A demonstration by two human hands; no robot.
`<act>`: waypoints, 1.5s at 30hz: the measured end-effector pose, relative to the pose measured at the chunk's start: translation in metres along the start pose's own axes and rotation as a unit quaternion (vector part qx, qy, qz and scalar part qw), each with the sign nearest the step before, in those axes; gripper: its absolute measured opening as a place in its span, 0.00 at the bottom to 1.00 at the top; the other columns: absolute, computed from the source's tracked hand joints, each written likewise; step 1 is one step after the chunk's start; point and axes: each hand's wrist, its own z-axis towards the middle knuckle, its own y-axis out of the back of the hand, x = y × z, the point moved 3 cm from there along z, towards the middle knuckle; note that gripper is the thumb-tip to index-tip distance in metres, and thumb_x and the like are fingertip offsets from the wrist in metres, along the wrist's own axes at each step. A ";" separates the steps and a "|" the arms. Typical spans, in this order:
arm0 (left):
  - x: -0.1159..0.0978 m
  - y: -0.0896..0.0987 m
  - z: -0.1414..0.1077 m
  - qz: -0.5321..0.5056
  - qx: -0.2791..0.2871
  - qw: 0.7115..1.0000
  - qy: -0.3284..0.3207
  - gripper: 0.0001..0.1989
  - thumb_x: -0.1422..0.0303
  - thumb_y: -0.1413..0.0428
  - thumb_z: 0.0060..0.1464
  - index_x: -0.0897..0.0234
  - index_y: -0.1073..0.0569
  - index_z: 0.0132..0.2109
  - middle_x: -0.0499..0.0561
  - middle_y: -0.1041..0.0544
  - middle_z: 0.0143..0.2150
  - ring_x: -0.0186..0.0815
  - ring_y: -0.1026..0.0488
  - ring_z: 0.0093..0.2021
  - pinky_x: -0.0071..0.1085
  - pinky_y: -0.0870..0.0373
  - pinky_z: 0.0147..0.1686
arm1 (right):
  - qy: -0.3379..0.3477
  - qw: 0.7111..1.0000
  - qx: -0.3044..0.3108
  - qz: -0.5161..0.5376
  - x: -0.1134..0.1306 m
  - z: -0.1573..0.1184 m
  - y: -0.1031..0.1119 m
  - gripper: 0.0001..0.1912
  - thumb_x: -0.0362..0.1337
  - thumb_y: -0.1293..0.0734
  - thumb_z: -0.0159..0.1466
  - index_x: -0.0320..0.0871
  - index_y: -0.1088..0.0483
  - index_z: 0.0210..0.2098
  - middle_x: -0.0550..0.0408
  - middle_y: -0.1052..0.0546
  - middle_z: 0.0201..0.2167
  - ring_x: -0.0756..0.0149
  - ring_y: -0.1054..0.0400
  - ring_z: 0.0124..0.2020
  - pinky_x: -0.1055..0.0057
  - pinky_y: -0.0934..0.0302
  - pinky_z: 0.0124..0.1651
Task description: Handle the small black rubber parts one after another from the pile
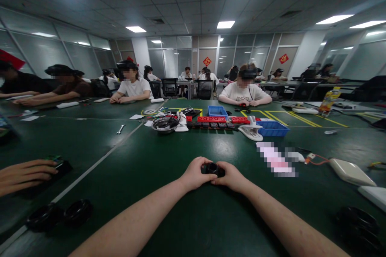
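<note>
Between my two hands, at the middle of the green table (169, 217), is a small black ring-shaped part (213, 167) with a round opening facing up. My left hand (197, 173) grips it from the left, its thumb along the near side. From the right, my right hand (230, 177) closes on the same part, and the thumbs nearly meet in front. The fingers hide much of its far side and lower edge, so its exact kind cannot be made out.
Black rings (77, 212) lie at the near left, more (358, 225) at the near right. A co-worker's hand (27, 174) rests on a black item at left. Beyond stand power strips (212, 119), a blue bin (273, 129), a white clip (251, 131), a wrench (120, 129) and a beige box (351, 172).
</note>
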 end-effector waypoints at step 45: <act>0.004 0.004 0.005 -0.012 0.089 0.995 -0.044 0.19 0.63 0.41 0.40 0.62 0.31 0.42 0.50 0.32 0.39 0.36 0.35 0.40 0.30 0.38 0.38 | 0.040 0.997 0.065 0.024 0.005 -0.005 0.008 0.16 0.38 0.30 0.45 0.41 0.31 0.34 0.57 0.31 0.30 0.68 0.38 0.30 0.74 0.47 0.30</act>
